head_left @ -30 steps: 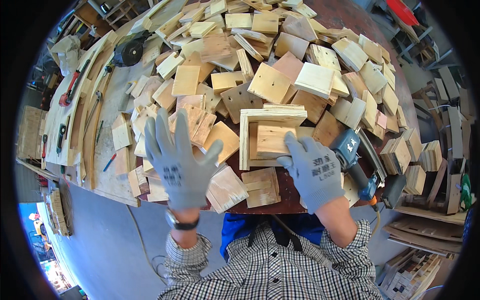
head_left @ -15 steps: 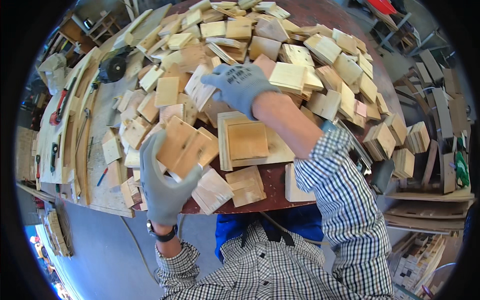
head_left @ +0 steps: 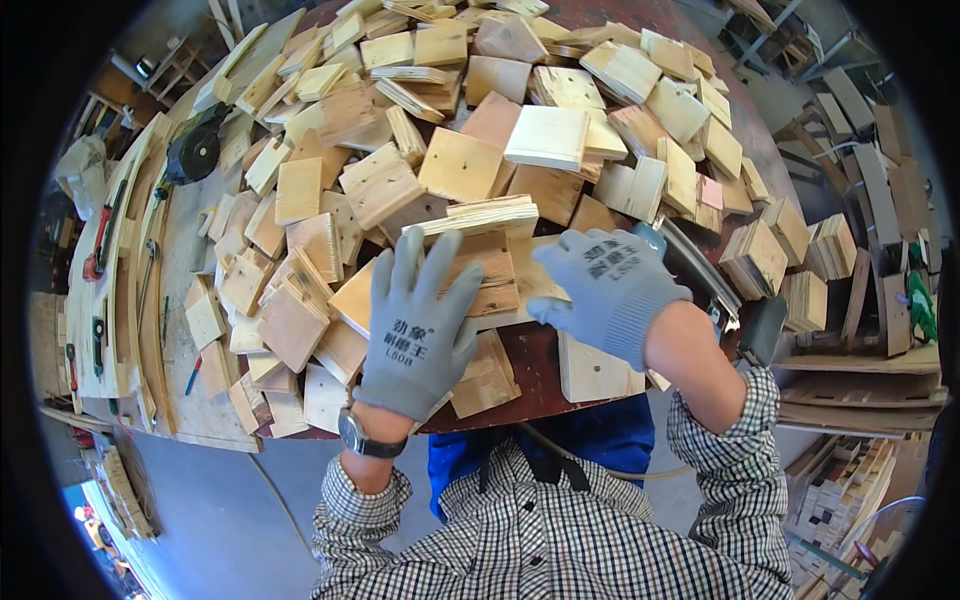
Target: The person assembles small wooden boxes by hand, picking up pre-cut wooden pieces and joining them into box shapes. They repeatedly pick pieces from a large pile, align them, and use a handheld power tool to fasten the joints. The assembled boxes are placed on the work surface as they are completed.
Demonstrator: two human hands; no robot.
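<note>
My left hand point(head_left: 415, 325), in a grey coated glove, is open with its fingers spread, at the left side of a square wood block point(head_left: 490, 280). This block lies on a larger pale wooden board point(head_left: 535, 262) near the table's front edge. A plywood piece point(head_left: 480, 214) rests along the far edge of the block. Over the right end of the board is my gloved right hand point(head_left: 605, 285), thumb apart from the fingers, holding nothing that I can see. A loose wooden block point(head_left: 292, 325) lies left of my left hand.
A large heap of wood offcuts point(head_left: 460, 160) covers the dark red table point(head_left: 540, 372). A metal tool point(head_left: 700, 265) lies to the right, near stacked blocks point(head_left: 755, 258). At the left are a black round-bodied tool point(head_left: 195, 152), red-handled pliers point(head_left: 100, 240) and wood strips point(head_left: 150, 300).
My left hand has let go of a wooden block and moved right, toward the board. My right hand has come back from the heap to the board's right end.
</note>
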